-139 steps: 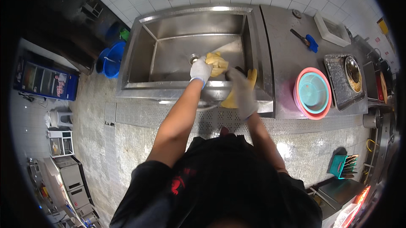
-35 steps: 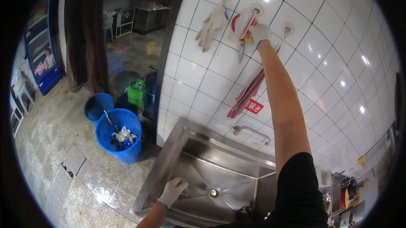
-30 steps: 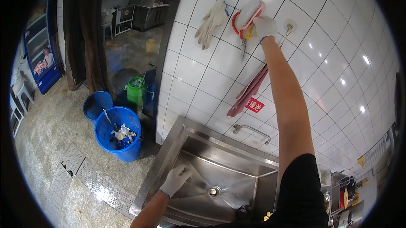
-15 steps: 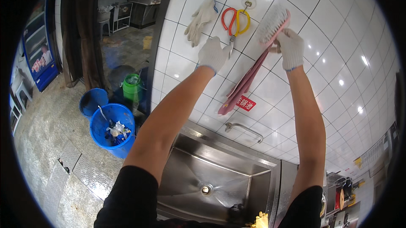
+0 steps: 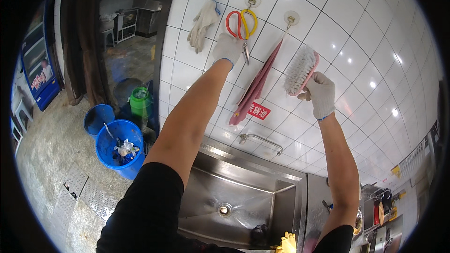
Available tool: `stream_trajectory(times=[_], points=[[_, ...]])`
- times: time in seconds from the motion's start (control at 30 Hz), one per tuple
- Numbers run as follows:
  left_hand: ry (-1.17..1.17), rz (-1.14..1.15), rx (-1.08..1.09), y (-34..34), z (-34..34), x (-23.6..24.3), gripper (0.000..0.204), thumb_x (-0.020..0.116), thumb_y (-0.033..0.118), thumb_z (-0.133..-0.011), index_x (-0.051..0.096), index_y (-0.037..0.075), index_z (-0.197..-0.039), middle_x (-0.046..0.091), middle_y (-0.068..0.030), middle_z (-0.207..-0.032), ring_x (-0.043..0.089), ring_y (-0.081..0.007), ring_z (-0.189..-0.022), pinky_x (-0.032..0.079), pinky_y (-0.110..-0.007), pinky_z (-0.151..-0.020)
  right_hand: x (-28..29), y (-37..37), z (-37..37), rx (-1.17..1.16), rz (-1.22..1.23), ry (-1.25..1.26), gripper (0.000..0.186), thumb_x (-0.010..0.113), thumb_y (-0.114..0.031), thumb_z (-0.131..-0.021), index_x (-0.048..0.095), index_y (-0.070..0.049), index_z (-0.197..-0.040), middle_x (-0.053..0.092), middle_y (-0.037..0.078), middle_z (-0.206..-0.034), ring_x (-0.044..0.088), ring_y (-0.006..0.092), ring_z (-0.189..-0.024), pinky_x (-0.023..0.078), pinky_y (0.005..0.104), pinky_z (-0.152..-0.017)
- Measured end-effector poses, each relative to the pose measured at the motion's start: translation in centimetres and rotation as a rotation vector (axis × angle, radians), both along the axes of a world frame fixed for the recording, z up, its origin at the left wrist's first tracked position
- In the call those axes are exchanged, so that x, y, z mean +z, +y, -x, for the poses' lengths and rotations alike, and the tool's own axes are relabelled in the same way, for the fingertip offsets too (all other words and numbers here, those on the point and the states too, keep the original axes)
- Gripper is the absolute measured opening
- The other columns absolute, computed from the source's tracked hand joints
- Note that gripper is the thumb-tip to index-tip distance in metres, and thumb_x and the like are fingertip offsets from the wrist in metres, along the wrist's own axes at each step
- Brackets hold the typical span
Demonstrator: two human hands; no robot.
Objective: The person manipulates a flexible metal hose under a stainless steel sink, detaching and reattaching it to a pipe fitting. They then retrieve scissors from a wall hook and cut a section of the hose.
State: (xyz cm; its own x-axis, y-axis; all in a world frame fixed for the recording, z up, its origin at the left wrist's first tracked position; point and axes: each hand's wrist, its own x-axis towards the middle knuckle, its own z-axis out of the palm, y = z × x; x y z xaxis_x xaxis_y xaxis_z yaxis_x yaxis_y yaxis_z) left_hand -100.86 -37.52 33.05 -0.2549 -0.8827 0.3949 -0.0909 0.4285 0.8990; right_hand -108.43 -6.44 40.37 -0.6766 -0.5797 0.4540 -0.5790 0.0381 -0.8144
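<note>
My right hand, in a pale knit glove, grips a pink brush with white bristles, held out from the tiled wall. Just left of the scissors, which hang on a hook with red and yellow handles, is my gloved left hand; its fingers are too hidden to tell whether they hold anything. A pale glove hangs to the left of the scissors, and a folded maroon cloth dangles from another hook between my hands.
Below are a steel sink with a dark item, a curved tap and yellow gloves at its front right. Blue buckets and a green container stand left; a display fridge is farther left.
The brush has left its place by the scissors, moving right and down in my right hand. My left hand has risen from the sink to the hanging scissors.
</note>
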Motion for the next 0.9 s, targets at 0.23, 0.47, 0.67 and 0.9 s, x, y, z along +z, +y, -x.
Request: stream_trajectory(times=[0.23,0.47,0.67,0.9], points=[[0.515,-0.182,-0.288,-0.3,3.4,-2.3,0.059,0.084,0.040,-0.083,0.059,-0.006,-0.111,0.074,-0.0227,-0.101,0.076,-0.0289,-0.082,0.060,-0.041,-0.070,0.1,-0.4,-1.7,0.019,-0.021,0.011,0.016,0.066,-0.012,-0.095,0.070,0.003,-0.090,0.068,0.008,-0.075,0.065,0.0143,-0.052,0.056,0.0266,-0.049],[0.039,0.061,0.051,-0.7,1.5,-0.3,0.038,0.072,0.032,-0.088,0.066,0.001,-0.110,0.074,-0.0252,-0.107,0.072,-0.0431,-0.100,0.056,-0.050,-0.089,0.3,-1.5,-2.3,0.057,-0.013,0.010,0.018,0.066,-0.013,-0.095,0.070,0.004,-0.090,0.068,0.009,-0.075,0.066,0.0149,-0.053,0.056,0.0269,-0.051],[-0.225,0.309,0.083,-0.3,-4.6,4.0,0.033,0.065,0.026,-0.093,0.067,0.002,-0.115,0.075,-0.0244,-0.111,0.072,-0.0431,-0.109,0.056,-0.052,-0.093,-0.8,-2.7,-1.4,0.092,-0.016,0.003,0.018,0.065,-0.013,-0.094,0.070,0.005,-0.090,0.068,0.010,-0.075,0.067,0.0167,-0.054,0.058,0.0286,-0.051],[0.049,0.543,0.257,1.6,-12.1,3.4,0.028,0.065,0.022,-0.094,0.065,0.003,-0.115,0.075,-0.0208,-0.104,0.073,-0.0416,-0.098,0.057,-0.050,-0.086,2.0,-10.7,-2.1,0.078,-0.084,0.143,0.019,0.065,-0.014,-0.088,0.071,0.004,-0.090,0.071,0.013,-0.077,0.074,0.0248,-0.069,0.059,0.0349,-0.056]])
